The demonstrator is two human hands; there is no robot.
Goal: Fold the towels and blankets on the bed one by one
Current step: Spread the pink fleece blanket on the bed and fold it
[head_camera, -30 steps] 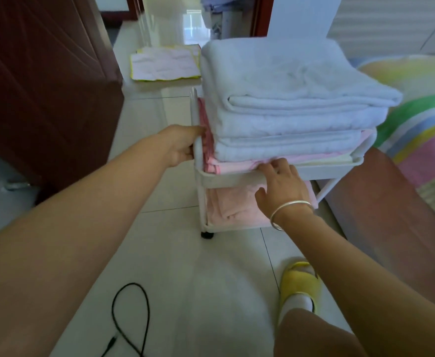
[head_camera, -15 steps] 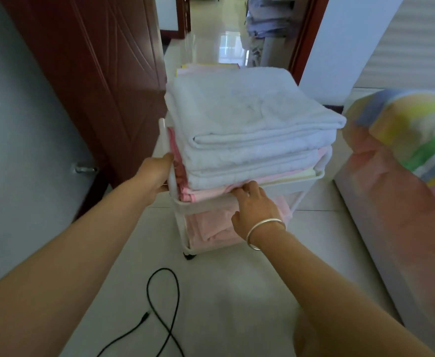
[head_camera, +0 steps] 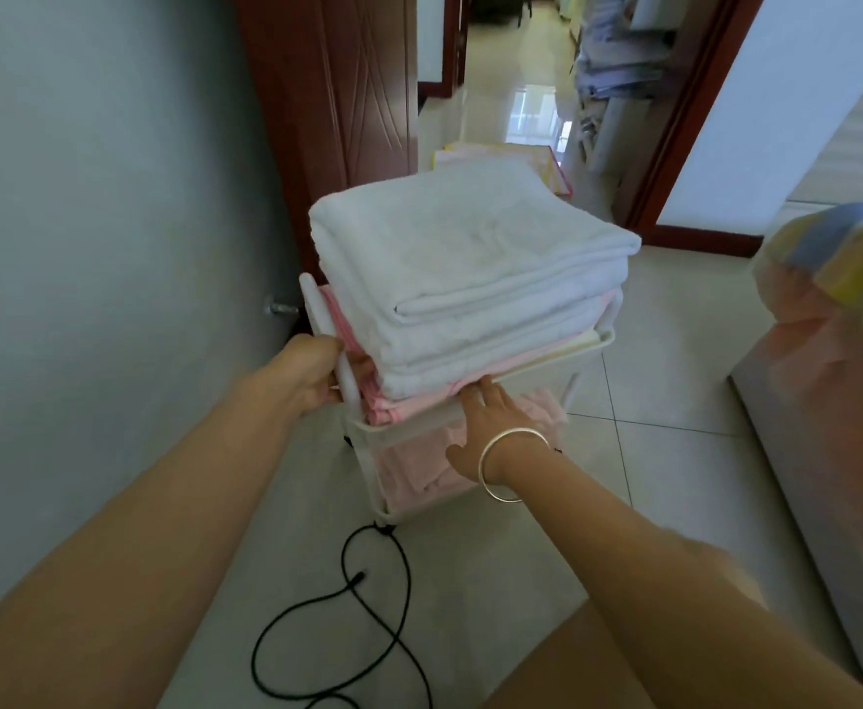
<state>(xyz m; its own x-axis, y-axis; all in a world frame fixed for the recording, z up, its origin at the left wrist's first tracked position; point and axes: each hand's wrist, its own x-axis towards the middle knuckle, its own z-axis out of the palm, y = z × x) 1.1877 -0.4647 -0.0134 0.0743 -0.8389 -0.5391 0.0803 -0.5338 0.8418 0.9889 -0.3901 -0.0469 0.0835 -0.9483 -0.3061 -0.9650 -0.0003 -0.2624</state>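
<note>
Two tiers on a white cart (head_camera: 547, 370), which stands on the tiled floor (head_camera: 674, 401) between a grey wall (head_camera: 86, 197) and the bed (head_camera: 828, 427).

Top tier: a stack of folded white towels (head_camera: 470, 263), piled well above the tray rim. Under it lie folded pink towels (head_camera: 409, 407), their edges showing at the near left corner of the tray.

Lower tier: pink cloth (head_camera: 419, 468) seen through the translucent wall, probably more folded towels, but too blurred to be sure.

Left hand (head_camera: 311, 371): fingers curled round the white handle bar (head_camera: 316, 304) that rises at the cart's left end. It is grasping the bar, just beside the pink towels.

Right hand (head_camera: 490, 427): released, with the fingers fairly straight and spread, laid against the near rim of the top tray. The fingertips touch the rim just below the pink towels. The thumb points down across the lower tier's wall. A silver bangle (head_camera: 513, 432) sits on that wrist.

Surroundings:
- A black cable (head_camera: 356, 578) is looped on the floor just in front of the cart, its upper loop reaching the near caster.
- A dark red door (head_camera: 337, 94) stands open behind the cart.
- A metal doorstop (head_camera: 281, 307) is on the wall near the cart's left end.
- A pink mat with a yellow border (head_camera: 547, 161) lies on the floor in the doorway beyond.
- The bed, at the right, carries a striped cover (head_camera: 853, 263) in blue, yellow and green.
</note>
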